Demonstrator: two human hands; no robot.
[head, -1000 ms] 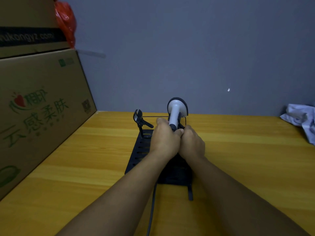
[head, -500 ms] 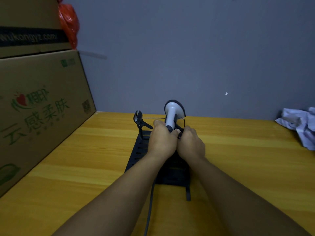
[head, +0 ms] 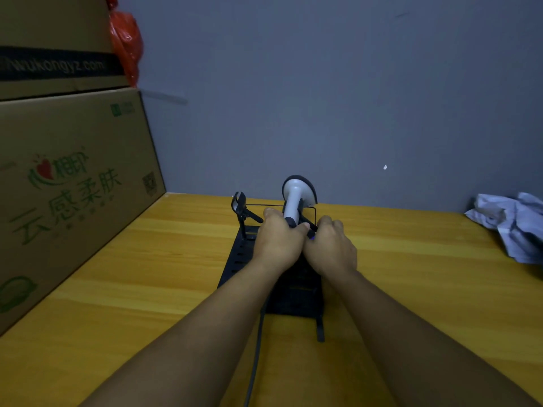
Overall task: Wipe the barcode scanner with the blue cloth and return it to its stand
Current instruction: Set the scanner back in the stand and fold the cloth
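Note:
The barcode scanner [head: 294, 191], white with a dark rim around its head, stands upright over the black slotted stand [head: 239, 257] at the middle of the wooden table. My left hand [head: 277, 240] is wrapped around the scanner's handle. My right hand [head: 332, 248] sits right beside it, fingers curled over a black part of the stand at the foot of the handle; what exactly it grips is hidden. A crumpled pale blue cloth [head: 511, 224] lies on the table at the far right, away from both hands.
Large cardboard boxes [head: 67, 189] are stacked along the table's left side, with a red plastic bag [head: 126, 45] on top. A grey wall runs just behind the stand. A black clip [head: 241, 207] rises at the stand's left. A grey cable [head: 254, 356] trails toward me.
The scanner has sunk slightly lower toward the stand. My right hand has slid a little to the right, away from my left hand.

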